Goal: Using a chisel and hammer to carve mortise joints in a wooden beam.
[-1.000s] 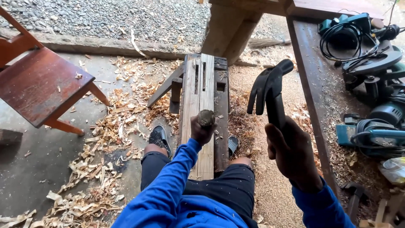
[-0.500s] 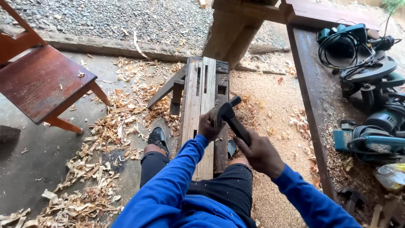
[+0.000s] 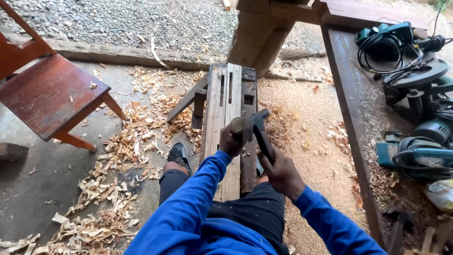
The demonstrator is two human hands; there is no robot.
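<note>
**Hammer head down on the chisel**

Nearest me, my right hand (image 3: 283, 171) is clenched round the dark handle of a hammer (image 3: 258, 132), whose head meets the top of a chisel handle (image 3: 237, 125). My left hand (image 3: 230, 140) is wrapped tight round that chisel handle and holds it upright on the pale wooden plank (image 3: 222, 106). The plank lies lengthwise along a narrow bench (image 3: 248, 89) between my knees, with two slots cut in its far half. My black shoe (image 3: 179, 155) stands among wood shavings (image 3: 137, 141) on the concrete to the left. A red wooden chair (image 3: 49, 94) sits farther left. On the workbench (image 3: 347, 89) to the right lie power tools (image 3: 415, 80) with coiled cords.
</note>
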